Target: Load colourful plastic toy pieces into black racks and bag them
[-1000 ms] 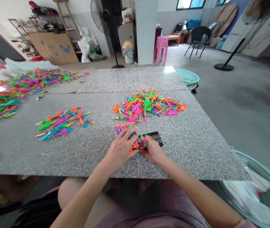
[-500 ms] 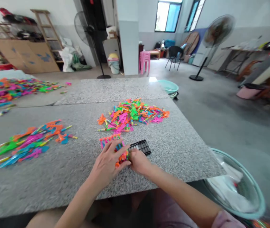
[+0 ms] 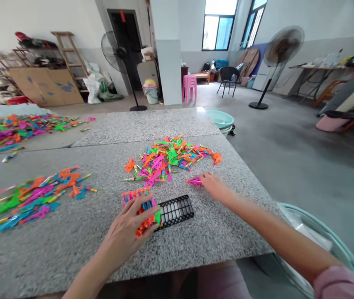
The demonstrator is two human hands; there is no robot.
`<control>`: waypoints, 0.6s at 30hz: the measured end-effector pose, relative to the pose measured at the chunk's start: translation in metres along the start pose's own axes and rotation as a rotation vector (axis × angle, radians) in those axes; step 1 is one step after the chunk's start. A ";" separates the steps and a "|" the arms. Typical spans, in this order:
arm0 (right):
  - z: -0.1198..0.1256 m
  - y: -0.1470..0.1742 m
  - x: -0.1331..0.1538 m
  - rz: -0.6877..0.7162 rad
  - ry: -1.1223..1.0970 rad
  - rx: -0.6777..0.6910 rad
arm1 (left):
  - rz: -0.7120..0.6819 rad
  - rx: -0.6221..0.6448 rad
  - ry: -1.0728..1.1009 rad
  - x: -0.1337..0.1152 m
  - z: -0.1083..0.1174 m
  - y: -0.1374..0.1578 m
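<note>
My left hand is curved over a row of bright plastic pieces set in a black grid rack, its fingers spread across them and its thumb along the near side. The rack's right part shows bare slots. To the right, the slightly blurred fingertips of my right hand are closed at the end of a pink plastic piece, low over the stone table. Just beyond lies a heaped pile of orange, green, pink and blue plastic pieces; their exact kind is too small to tell.
A smaller group of similar pieces lies at the left of the speckled table. A larger heap is farther back left. A pale green basket with plastic bags stands below the right edge; a turquoise basin is behind.
My right hand has left the rack and moved right and away, to a pink piece now apart from the pile. My left hand stays over the pieces in the rack. The view has tilted up.
</note>
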State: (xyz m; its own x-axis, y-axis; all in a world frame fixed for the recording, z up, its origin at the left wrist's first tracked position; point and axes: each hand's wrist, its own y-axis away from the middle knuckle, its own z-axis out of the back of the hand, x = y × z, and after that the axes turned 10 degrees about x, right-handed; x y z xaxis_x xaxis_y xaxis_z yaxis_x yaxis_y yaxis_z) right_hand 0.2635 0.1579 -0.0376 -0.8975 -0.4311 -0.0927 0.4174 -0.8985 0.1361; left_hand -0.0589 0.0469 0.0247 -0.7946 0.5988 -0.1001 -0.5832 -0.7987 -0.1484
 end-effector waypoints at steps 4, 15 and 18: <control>0.004 -0.013 -0.012 0.026 0.025 0.031 | 0.033 0.056 0.016 -0.006 0.009 0.000; -0.012 -0.002 0.028 0.233 -1.422 0.144 | 0.088 0.108 0.055 -0.018 0.012 0.000; -0.014 -0.012 0.084 0.260 -1.684 0.165 | 0.088 0.114 0.046 -0.017 0.011 0.000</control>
State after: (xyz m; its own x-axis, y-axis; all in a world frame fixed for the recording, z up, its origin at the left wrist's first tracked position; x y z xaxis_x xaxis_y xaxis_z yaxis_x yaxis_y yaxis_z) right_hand 0.1845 0.1315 -0.0610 -0.0059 0.1009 0.9949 0.6445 -0.7603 0.0809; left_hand -0.0471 0.0363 0.0377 -0.8366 0.5259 -0.1531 -0.5289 -0.8484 -0.0241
